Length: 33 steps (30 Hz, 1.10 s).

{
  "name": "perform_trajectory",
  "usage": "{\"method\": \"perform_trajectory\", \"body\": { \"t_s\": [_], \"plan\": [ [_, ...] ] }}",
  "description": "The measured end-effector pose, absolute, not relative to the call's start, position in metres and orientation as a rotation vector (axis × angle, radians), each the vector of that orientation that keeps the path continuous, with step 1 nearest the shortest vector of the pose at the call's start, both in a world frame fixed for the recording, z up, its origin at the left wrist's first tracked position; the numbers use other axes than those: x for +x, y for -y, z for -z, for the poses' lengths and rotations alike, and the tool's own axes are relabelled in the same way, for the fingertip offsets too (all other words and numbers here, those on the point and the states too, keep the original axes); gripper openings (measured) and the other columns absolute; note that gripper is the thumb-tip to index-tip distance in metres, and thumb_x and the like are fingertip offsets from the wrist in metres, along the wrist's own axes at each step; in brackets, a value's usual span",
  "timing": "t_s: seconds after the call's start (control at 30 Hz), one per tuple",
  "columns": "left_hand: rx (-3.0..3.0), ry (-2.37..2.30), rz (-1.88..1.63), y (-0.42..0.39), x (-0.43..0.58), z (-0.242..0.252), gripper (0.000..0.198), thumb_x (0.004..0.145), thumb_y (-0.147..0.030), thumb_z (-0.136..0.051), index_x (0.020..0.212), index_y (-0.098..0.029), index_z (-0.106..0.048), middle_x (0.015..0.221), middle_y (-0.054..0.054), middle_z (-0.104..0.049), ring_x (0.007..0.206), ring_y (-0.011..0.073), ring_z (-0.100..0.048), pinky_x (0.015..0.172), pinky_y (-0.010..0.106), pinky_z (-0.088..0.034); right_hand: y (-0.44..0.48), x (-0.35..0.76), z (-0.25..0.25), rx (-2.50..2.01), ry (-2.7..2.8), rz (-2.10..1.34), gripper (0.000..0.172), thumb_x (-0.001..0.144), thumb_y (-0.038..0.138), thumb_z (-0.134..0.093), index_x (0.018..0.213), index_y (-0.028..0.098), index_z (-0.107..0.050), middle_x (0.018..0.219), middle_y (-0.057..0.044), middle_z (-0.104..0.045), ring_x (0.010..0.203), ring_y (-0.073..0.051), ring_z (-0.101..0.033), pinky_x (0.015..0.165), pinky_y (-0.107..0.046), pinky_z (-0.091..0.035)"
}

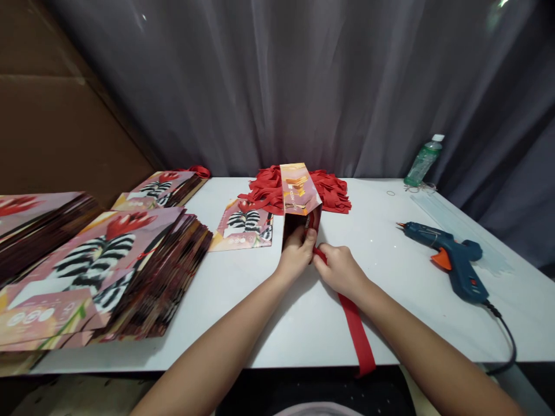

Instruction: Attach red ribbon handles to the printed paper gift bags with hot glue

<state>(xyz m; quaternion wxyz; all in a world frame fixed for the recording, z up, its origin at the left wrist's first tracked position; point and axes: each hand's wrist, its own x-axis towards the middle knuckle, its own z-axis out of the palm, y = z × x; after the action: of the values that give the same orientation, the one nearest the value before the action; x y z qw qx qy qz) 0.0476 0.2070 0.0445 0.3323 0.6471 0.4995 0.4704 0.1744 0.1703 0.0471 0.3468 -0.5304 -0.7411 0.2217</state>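
Observation:
A printed cardboard box (300,188) stands partly opened in the middle of the table, its dark open end facing me. My left hand (297,252) grips the near edge of the box, with the fingers inside it and the thumb outside. Beside that edge, my right hand (340,266) pinches a red ribbon (356,332). One ribbon end meets the box's side; the rest runs under my right hand and hangs over the table's front edge. Behind the box lies a heap of red ribbons (332,190). A flattened printed box (247,225) lies to its left.
Stacks of flattened printed boxes (108,260) fill the left side. On the right lie a blue glue gun (455,254) with its cord and some clear glue sticks (459,231). A green-labelled bottle (425,160) stands at the back right, before a grey curtain (260,86).

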Motion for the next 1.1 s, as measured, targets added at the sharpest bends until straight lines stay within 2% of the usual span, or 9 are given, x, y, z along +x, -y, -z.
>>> {"method": "perform_trajectory", "body": {
  "t_s": [0.2, 0.4, 0.53, 0.67, 0.83, 0.97, 1.1],
  "plan": [
    [1.663, -1.289, -1.209, -0.207, 0.052, -0.045, 0.046, 0.084, -0.065, -0.044, 0.069, -0.021, -0.044, 0.056, -0.004, -0.044, 0.054, 0.0124, -0.045, 0.051, 0.025, -0.035, -0.171, 0.178, -0.053, -1.392, 1.858, -0.851, 0.026, 0.081, 0.01, -0.051, 0.058, 0.022, -0.047, 0.042, 0.004, -0.054, 0.037, -0.013, -0.057, 0.041, -0.021, -0.041],
    [1.633, -1.278, -1.189, -0.206, 0.055, -0.046, 0.049, 0.082, -0.068, -0.043, 0.066, -0.022, -0.041, 0.054, -0.005, -0.04, 0.05, 0.0112, -0.042, 0.047, 0.024, -0.031, -0.175, 0.18, -0.052, -1.367, 1.743, -1.228, 0.024, 0.08, 0.01, -0.048, 0.058, 0.02, -0.051, 0.052, -0.002, -0.067, 0.041, -0.015, -0.064, 0.037, -0.02, -0.048],
    [1.633, -1.284, -1.166, -0.205, 0.057, -0.045, 0.046, 0.082, -0.065, -0.045, 0.067, -0.021, -0.042, 0.055, -0.004, -0.043, 0.052, 0.0115, -0.044, 0.048, 0.025, -0.033, -0.179, 0.183, -0.051, -1.361, 1.721, -1.363, 0.026, 0.08, 0.012, -0.047, 0.056, 0.019, -0.052, 0.048, -0.002, -0.066, 0.041, -0.015, -0.064, 0.037, -0.019, -0.049],
    [1.648, -1.295, -1.109, -0.204, 0.058, -0.043, 0.041, 0.08, -0.06, -0.053, 0.069, -0.02, -0.047, 0.059, -0.003, -0.05, 0.055, 0.013, -0.049, 0.051, 0.025, -0.036, -0.177, 0.184, -0.055, -1.388, 1.757, -1.261, 0.026, 0.075, 0.008, -0.05, 0.052, 0.02, -0.052, 0.043, 0.0, -0.062, 0.037, -0.014, -0.061, 0.036, -0.018, -0.047],
    [1.66, -1.304, -1.097, -0.203, 0.059, -0.041, 0.039, 0.084, -0.058, -0.049, 0.077, -0.019, -0.052, 0.067, -0.001, -0.057, 0.063, 0.0154, -0.056, 0.058, 0.026, -0.041, -0.174, 0.184, -0.059, -1.455, 1.785, -1.022, 0.027, 0.07, 0.005, -0.052, 0.05, 0.023, -0.047, 0.035, 0.004, -0.052, 0.033, -0.014, -0.057, 0.035, -0.02, -0.043],
    [1.68, -1.305, -1.089, -0.2, 0.061, -0.041, 0.037, 0.086, -0.056, -0.049, 0.081, -0.019, -0.054, 0.071, 0.0, -0.059, 0.068, 0.0162, -0.058, 0.063, 0.027, -0.043, -0.176, 0.183, -0.057, -1.475, 1.818, -0.905, 0.024, 0.07, 0.005, -0.052, 0.055, 0.024, -0.047, 0.036, 0.004, -0.052, 0.031, -0.015, -0.054, 0.035, -0.021, -0.04],
    [1.691, -1.304, -1.097, -0.198, 0.062, -0.042, 0.035, 0.086, -0.054, -0.05, 0.082, -0.02, -0.054, 0.073, 0.0, -0.06, 0.069, 0.0169, -0.058, 0.065, 0.027, -0.044, -0.178, 0.182, -0.057, -1.47, 1.879, -0.776, 0.024, 0.069, 0.006, -0.055, 0.055, 0.024, -0.045, 0.039, 0.004, -0.052, 0.038, -0.015, -0.054, 0.044, -0.024, -0.04]
  ]
}}
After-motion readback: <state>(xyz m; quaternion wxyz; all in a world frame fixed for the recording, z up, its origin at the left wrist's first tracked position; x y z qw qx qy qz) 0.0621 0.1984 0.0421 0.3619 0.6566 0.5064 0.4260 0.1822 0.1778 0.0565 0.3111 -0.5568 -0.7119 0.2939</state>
